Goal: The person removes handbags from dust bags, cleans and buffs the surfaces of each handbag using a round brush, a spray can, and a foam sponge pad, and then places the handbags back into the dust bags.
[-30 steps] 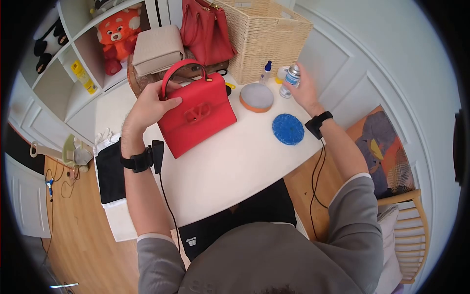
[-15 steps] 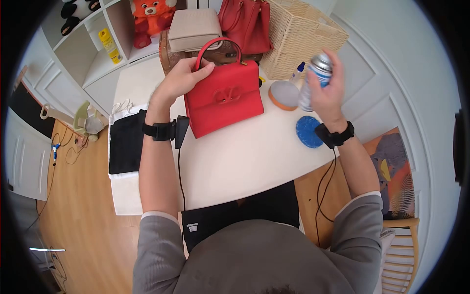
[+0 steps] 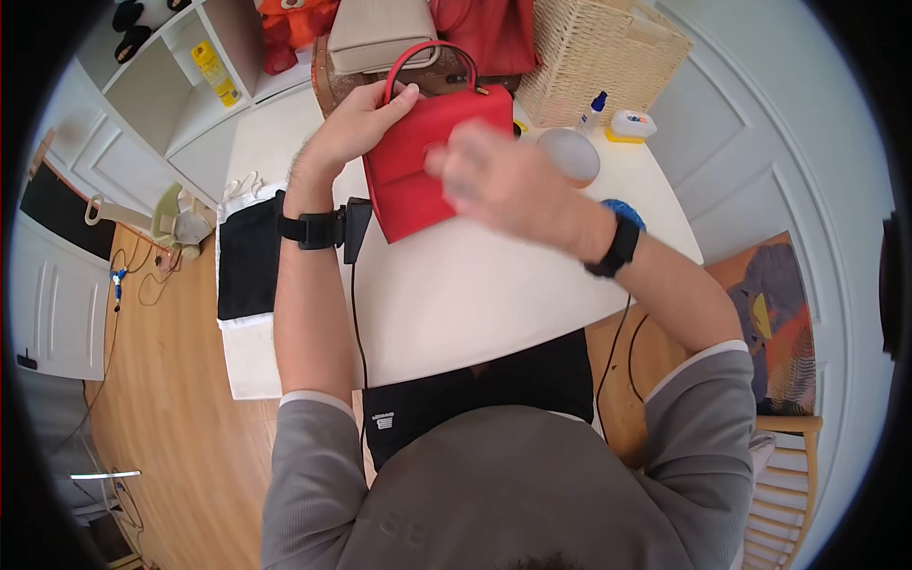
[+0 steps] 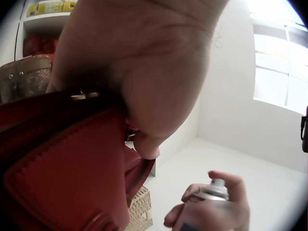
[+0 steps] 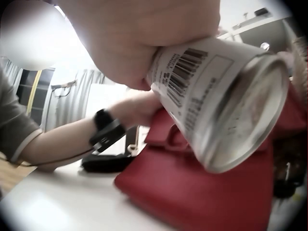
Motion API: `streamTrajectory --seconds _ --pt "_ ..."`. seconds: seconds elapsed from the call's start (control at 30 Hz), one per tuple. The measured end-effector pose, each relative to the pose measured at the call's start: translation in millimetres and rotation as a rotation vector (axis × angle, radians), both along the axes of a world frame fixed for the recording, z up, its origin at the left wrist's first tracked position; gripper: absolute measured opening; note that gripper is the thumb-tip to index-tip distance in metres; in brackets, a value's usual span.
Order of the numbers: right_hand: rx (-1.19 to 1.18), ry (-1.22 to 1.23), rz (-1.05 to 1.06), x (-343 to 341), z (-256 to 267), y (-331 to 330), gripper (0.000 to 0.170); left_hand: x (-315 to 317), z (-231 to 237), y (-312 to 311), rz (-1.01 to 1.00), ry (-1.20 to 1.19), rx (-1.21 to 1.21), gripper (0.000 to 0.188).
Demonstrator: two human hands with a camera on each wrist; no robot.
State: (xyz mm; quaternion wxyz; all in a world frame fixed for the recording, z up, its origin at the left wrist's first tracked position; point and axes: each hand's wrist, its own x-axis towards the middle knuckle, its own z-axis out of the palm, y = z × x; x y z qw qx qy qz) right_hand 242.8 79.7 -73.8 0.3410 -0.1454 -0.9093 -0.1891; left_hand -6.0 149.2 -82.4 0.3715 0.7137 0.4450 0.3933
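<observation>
A red handbag [image 3: 410, 195] with a top handle stands tilted on the white table. My left hand [image 3: 359, 128] grips it at its upper left corner, by the base of the handle. In front of the bag is my right hand [image 3: 518, 190], blurred in the head view. It holds a spray can [image 5: 207, 96], whose barcode and metal base show in the right wrist view. From the left wrist view, a finger of the right hand lies at the top of the can's nozzle [image 4: 218, 183]. The can is hidden behind the hand in the head view.
Right of the bag are a grey-topped round pad [image 3: 570, 157], a partly covered blue disc [image 3: 624, 211], a blue-capped bottle [image 3: 594, 112] and a white-and-yellow block [image 3: 631, 125]. Behind stand a wicker basket [image 3: 608, 57] and a beige bag [image 3: 380, 33]. Black cloth [image 3: 249, 261] lies at left.
My right hand has lifted the spray can off the table and swung it left to the front of the red handbag. The left hand keeps its grip. The head view has shifted.
</observation>
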Motion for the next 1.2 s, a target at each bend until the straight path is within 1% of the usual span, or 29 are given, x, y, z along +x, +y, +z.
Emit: streamTrajectory --seconds 0.03,0.1,0.13,0.17,0.23,0.27,0.3,0.37,0.4,0.43,0.5,0.53,0.57,0.63,0.67,0.7,0.77,0.8,0.83,0.9,0.97,1.03,1.07,1.1,1.13,1.17,1.2 --pt "-0.005 -0.001 -0.006 2.4 -5.3 -9.4 0.024 2.0 1.0 -0.5 -0.006 -0.001 -0.005 0.047" --pt "0.044 -0.154 -0.023 9.2 -15.4 -22.2 0.022 1.9 0.9 -2.2 0.006 -0.022 -0.005 0.043" --pt "0.133 -0.112 -0.170 16.7 -17.0 -4.0 0.022 1.6 1.9 -3.6 0.006 -0.027 -0.018 0.043" --pt "0.119 -0.118 -0.170 27.1 -12.2 12.5 0.022 1.7 4.4 -3.3 -0.022 -0.013 -0.014 0.042" --pt "-0.105 0.253 -0.281 45.9 2.7 34.3 0.020 3.0 3.4 -6.9 -0.047 0.003 -0.009 0.040" --pt "-0.045 0.183 -0.236 49.3 -1.5 33.9 0.021 4.3 4.5 -8.2 -0.036 0.045 0.024 0.040" --pt "-0.042 0.184 -0.231 47.8 -10.4 26.8 0.021 4.3 6.4 -9.3 -0.024 0.087 0.060 0.040" --pt "0.049 -0.331 -0.139 45.9 -32.0 -8.1 0.023 5.4 9.0 -13.0 -0.011 0.101 0.057 0.041" --pt "-0.034 -0.370 -0.179 45.0 -35.4 -19.9 0.023 6.6 10.1 -13.2 0.003 0.113 0.058 0.042" --pt "-0.037 -0.374 -0.180 49.0 -33.2 -12.6 0.023 5.1 9.4 -10.5 0.002 0.109 0.055 0.042" --pt "-0.088 -0.075 -0.350 66.5 -21.6 18.3 0.023 0.5 6.1 -4.1 -0.059 0.117 0.005 0.042" --pt "-0.132 -0.008 -0.373 76.3 -13.4 29.5 0.023 1.5 4.2 -5.1 -0.060 0.115 0.005 0.042" --pt "-0.129 -0.007 -0.374 80.1 -15.8 28.3 0.023 2.2 3.5 -5.6 -0.032 0.147 0.038 0.042" --pt "0.003 -0.382 -0.235 82.7 -22.9 15.1 0.022 2.0 5.6 -6.6 -0.001 0.181 0.074 0.043" --pt "-0.066 -0.456 -0.244 76.5 -26.5 -7.4 0.020 2.9 6.5 -8.1 0.015 0.205 0.069 0.043" --pt "-0.066 -0.456 -0.247 78.4 -27.4 -6.8 0.020 4.3 7.7 -8.3 0.030 0.227 0.065 0.043" --pt "-0.155 -0.359 -0.257 85.2 -30.2 -3.0 0.020 3.6 7.6 -5.7 0.015 0.206 0.052 0.043" --pt "-0.132 -0.266 -0.308 93.2 -22.9 11.0 0.020 2.8 6.8 -5.9 0.003 0.187 0.037 0.043" --pt "-0.129 -0.268 -0.306 98.9 -22.8 18.0 0.020 2.1 4.2 -5.7 0.005 0.184 0.039 0.043" --pt "-0.083 -0.368 -0.366 105.3 -25.7 30.3 0.020 1.8 1.1 -2.3 -0.010 0.127 0.046 0.042" --pt "-0.144 -0.446 -0.249 75.0 -34.3 0.6 0.020 0.3 -1.7 -0.6 -0.014 0.111 0.057 0.044" --pt "-0.121 -0.419 -0.119 36.4 -20.6 -31.3 0.021 0.5 1.2 0.5 -0.028 0.095 0.078 0.047" --pt "-0.110 -0.413 -0.129 20.9 -9.8 -29.5 0.021 -0.3 2.9 -2.0 -0.036 0.064 0.027 0.047" --pt "-0.048 -0.269 -0.143 6.8 0.4 -27.6 0.023 -1.9 3.2 -3.9 -0.043 0.035 -0.024 0.047" --pt "0.017 -0.123 -0.153 -4.5 7.9 -22.8 0.025 -4.0 -1.8 -0.7 -0.076 0.011 0.016 0.049" --pt "0.031 -0.114 -0.157 -13.3 12.9 -13.1 0.025 -3.0 0.1 -2.7 -0.079 0.020 0.029 0.049" --pt "-0.051 0.092 -0.165 -20.1 17.2 -0.5 0.026 -3.0 1.8 -5.7 -0.068 0.004 0.000 0.050"
